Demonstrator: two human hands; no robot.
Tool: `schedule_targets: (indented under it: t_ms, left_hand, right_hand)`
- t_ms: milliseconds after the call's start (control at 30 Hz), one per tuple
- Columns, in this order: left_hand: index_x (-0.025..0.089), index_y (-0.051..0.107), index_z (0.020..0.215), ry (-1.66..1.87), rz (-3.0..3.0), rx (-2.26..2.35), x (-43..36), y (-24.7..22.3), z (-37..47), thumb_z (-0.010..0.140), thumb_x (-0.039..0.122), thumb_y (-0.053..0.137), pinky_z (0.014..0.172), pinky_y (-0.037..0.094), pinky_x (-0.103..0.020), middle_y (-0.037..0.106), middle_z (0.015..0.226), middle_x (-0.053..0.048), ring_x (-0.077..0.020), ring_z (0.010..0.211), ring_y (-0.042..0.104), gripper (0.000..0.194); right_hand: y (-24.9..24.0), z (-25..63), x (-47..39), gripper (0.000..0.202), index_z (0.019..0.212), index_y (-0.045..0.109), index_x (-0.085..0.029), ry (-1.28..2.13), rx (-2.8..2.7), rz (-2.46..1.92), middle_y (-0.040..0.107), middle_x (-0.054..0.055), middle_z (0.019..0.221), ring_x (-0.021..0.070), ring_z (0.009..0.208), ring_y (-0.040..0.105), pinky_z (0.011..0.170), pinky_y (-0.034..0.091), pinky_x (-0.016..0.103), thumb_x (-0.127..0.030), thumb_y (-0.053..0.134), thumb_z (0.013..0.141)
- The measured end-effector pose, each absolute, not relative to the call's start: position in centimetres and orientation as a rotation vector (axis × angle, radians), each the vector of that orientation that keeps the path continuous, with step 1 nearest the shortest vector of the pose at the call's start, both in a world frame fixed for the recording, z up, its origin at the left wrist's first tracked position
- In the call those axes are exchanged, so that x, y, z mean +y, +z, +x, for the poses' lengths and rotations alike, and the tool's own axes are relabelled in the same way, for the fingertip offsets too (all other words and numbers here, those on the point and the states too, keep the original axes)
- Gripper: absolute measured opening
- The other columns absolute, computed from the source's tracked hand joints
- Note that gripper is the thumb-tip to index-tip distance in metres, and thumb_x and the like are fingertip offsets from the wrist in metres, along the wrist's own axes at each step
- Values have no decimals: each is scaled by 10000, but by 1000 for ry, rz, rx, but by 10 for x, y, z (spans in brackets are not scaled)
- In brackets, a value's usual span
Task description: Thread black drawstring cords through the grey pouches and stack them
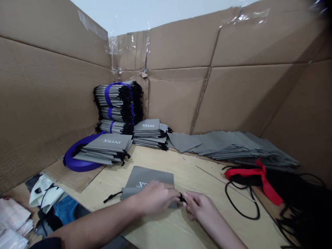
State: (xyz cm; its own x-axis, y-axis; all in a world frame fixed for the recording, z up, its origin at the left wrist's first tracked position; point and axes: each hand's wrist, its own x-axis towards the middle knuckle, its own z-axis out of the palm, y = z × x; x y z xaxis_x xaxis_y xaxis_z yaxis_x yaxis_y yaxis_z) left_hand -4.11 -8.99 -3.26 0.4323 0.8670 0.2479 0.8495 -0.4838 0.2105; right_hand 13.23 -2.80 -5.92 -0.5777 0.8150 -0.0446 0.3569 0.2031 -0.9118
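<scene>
A grey drawstring pouch (153,172) with white INTEX lettering lies flat on the pale table (145,157). My left hand (158,197) rests over its near right part, fingers closed at the end of a black cord (182,197). Just right of the pouch, my right hand (195,204) pinches that same cord between thumb and fingers. The short stretch of cord between the hands looks bunched or knotted; my fingers hide the detail. From the pouch's left side, a knotted black cord end (111,197) sticks out.
Behind stand bundled pouches (114,107) with purple bands, and looser pouch piles (107,147), (150,133). A purple roll (75,162) lies left. Grey fabric pieces (228,143) line the back. At right are a thin rod (215,176), red strip (267,183) and black cords (306,207). Cardboard walls (178,97) enclose the table.
</scene>
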Motion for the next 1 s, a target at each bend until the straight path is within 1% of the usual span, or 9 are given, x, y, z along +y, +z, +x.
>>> schedule_targets:
  t_ms: [100, 200, 400, 467, 633, 767, 867, 933, 1000]
  left_hand:
    - [235, 629, 937, 452, 2675, 1512, -97, -31, -38, 895, 364, 465, 538, 340, -216, 687, 851, -19, -158, 705, 631, 213]
    - [238, 637, 957, 452, 2693, 1505, -101, -33, -34, 867, 499, 451, 519, 338, -222, 688, 821, -29, -174, 677, 632, 333]
    - [189, 665, 884, 714, 2436, 1401, -96, -36, -34, 908, 383, 416, 578, 350, -197, 661, 775, -25, -133, 680, 584, 317]
    - [160, 670, 839, 833, 2164, 1353, -93, -37, -36, 902, 418, 420, 581, 347, -186, 622, 707, -8, -116, 650, 538, 364]
    - [120, 652, 753, 1013, 1744, 1154, -84, -43, -39, 853, 497, 471, 617, 346, -191, 537, 642, 15, -108, 636, 459, 430]
    - [121, 602, 716, 1120, 1653, 1059, -83, -45, -40, 857, 507, 456, 633, 329, -197, 504, 665, 21, -106, 660, 434, 437]
    - [128, 592, 720, 1101, 1665, 1100, -83, -46, -39, 859, 529, 436, 606, 307, -199, 460, 648, 32, -102, 636, 395, 452]
    - [131, 584, 715, 1098, 1671, 1118, -83, -46, -38, 854, 552, 426, 602, 305, -205, 442, 638, 34, -104, 628, 381, 471]
    - [133, 572, 712, 1118, 1654, 1104, -84, -44, -37, 849, 566, 422, 615, 313, -210, 444, 645, 31, -108, 637, 383, 478]
  right_hand:
    - [-54, 136, -29, 509, 532, 479, -184, 1444, -2075, -1127, 370, -64, 469, 77, 386, 360, 390, 362, 214, -667, 493, 692]
    - [-50, 138, -30, 540, 517, 470, -181, 1559, -2126, -1083, 370, -71, 442, 61, 359, 352, 375, 338, 195, -699, 510, 664]
    - [-56, 136, -28, 570, 567, 472, -189, 1759, -1941, -984, 333, -96, 376, 54, 320, 287, 378, 343, 204, -752, 488, 658]
    - [-54, 135, -29, 540, 617, 479, -189, 1710, -1873, -965, 388, -82, 414, 63, 352, 344, 392, 336, 198, -724, 529, 663]
    - [-47, 133, -38, 467, 859, 538, -194, 1563, -1771, -831, 550, -16, 678, 98, 505, 482, 484, 380, 223, -615, 626, 679]
    - [-55, 130, -40, 480, 894, 512, -203, 1542, -1786, -838, 551, -7, 782, 77, 496, 452, 472, 356, 214, -578, 678, 645]
    - [-64, 127, -37, 473, 849, 481, -212, 1502, -1797, -853, 550, -19, 776, 65, 478, 430, 456, 340, 199, -558, 705, 618]
    - [-66, 126, -37, 449, 849, 459, -219, 1496, -1852, -821, 545, -19, 766, 79, 486, 452, 448, 356, 203, -563, 671, 653]
    - [-65, 124, -41, 383, 890, 441, -224, 1387, -1934, -773, 545, -16, 758, 99, 508, 477, 456, 370, 214, -547, 585, 744]
